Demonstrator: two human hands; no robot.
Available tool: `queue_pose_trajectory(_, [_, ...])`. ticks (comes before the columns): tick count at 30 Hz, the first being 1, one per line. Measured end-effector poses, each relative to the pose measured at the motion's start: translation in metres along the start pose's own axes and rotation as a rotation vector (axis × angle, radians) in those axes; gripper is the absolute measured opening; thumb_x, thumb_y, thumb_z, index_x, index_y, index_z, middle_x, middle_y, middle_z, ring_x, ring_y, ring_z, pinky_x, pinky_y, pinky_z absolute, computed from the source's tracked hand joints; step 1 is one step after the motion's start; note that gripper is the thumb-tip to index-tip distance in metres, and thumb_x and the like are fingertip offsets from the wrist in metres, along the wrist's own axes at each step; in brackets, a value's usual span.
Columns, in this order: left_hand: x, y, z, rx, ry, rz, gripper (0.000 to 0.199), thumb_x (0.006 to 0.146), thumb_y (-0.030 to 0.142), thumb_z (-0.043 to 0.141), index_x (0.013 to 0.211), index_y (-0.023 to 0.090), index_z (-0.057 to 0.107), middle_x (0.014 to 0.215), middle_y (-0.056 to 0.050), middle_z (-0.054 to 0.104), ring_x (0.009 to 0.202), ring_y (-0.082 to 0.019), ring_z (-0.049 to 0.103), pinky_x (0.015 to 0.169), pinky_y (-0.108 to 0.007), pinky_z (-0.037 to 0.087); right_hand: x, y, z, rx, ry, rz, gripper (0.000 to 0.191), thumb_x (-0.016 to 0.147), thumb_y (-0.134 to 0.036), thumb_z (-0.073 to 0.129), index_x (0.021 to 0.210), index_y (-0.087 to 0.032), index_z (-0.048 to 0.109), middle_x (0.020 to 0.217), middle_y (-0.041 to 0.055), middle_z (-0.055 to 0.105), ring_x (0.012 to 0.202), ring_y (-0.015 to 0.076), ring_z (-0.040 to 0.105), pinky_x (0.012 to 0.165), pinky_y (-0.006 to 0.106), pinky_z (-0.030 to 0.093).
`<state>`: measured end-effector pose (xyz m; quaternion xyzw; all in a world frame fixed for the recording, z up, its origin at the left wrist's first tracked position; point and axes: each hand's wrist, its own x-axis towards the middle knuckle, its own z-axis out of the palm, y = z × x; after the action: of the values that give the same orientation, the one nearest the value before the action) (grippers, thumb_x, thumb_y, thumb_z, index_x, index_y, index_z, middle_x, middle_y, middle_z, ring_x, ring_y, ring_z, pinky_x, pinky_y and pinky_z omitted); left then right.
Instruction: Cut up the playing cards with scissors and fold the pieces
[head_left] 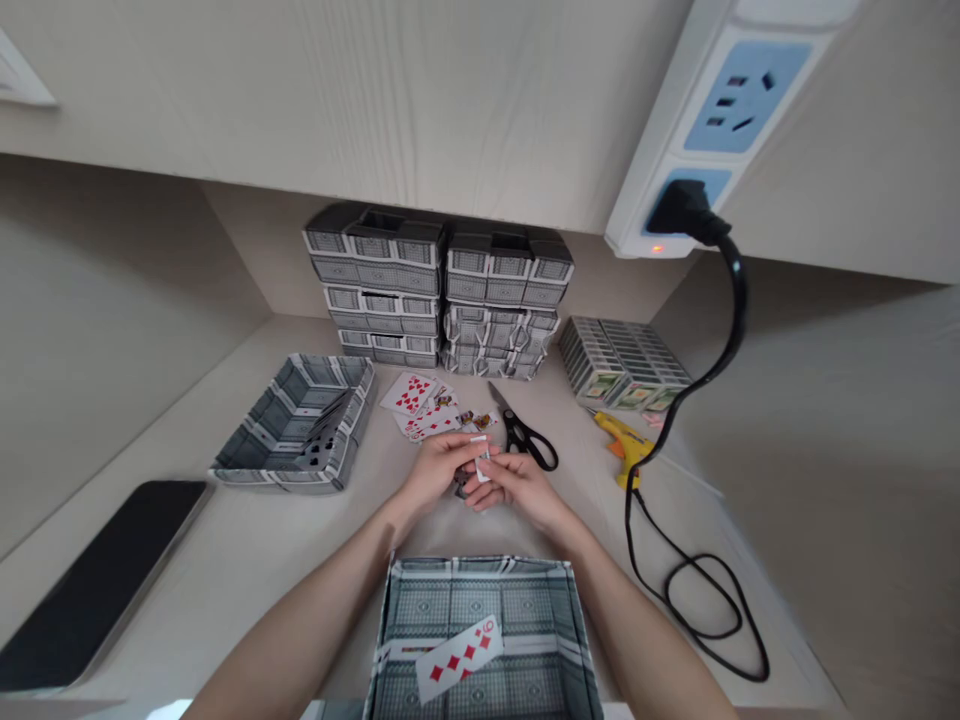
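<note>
My left hand (441, 466) and my right hand (511, 484) meet over the middle of the desk. Between their fingertips they pinch a small folded playing card (482, 458), its white side showing. Just beyond my hands, several loose playing cards (427, 405) lie in an overlapping spread. Black-handled scissors (525, 436) rest to the right of them, blades pointing away. Close to me, between my forearms, stands an open box made of playing cards (480, 590). A diamond card (459, 660) lies inside it. Something dark beneath my fingers is mostly hidden.
Another open card box (281, 470) holding cards stands at left, near a black phone (97, 580). Card boxes (386, 270) are stacked at the back beside packed card decks (622, 360). A yellow glue gun (624, 445) lies right; a black cable (739, 300) runs from the power strip (675, 130).
</note>
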<state>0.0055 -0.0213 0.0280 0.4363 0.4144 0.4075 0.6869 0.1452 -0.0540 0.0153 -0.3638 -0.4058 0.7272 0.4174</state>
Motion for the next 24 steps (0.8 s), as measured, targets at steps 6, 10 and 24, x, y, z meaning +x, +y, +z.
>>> queue_pose_trajectory(6, [0.0014,-0.0045,-0.0012,-0.083,-0.012,-0.027,0.036,0.059,0.036,0.071,0.085,0.011,0.069,0.082,-0.009,0.07,0.068,-0.016,0.061,0.063,-0.025,0.045,-0.0002,-0.0003,-0.0005,-0.005,-0.004,0.015,0.034,0.071,-0.04,0.064,0.085,-0.01,0.064,0.071,0.008,0.069,0.057,0.0151,0.066,0.056,0.026,0.053])
queue_pose_trajectory(10, [0.0015,-0.0046,-0.0013,-0.081,-0.013,-0.026,0.035,0.06,0.036,0.071,0.085,0.012,0.07,0.085,-0.01,0.07,0.072,-0.017,0.063,0.067,-0.026,0.046,-0.0014,-0.0019,0.0006,0.002,-0.016,0.006,0.033,0.071,-0.04,0.064,0.086,-0.01,0.064,0.07,0.0075,0.069,0.057,0.015,0.066,0.056,0.026,0.053])
queue_pose_trajectory(24, [0.0039,-0.0064,-0.0013,-0.007,0.074,0.009,0.032,0.058,0.034,0.071,0.082,0.013,0.07,0.082,-0.007,0.07,0.065,-0.015,0.061,0.059,-0.024,0.044,0.0053,0.0035,0.0032,-0.094,0.163,-0.018,0.033,0.061,-0.04,0.071,0.072,-0.01,0.062,0.066,0.0071,0.068,0.055,0.0177,0.066,0.051,0.027,0.053])
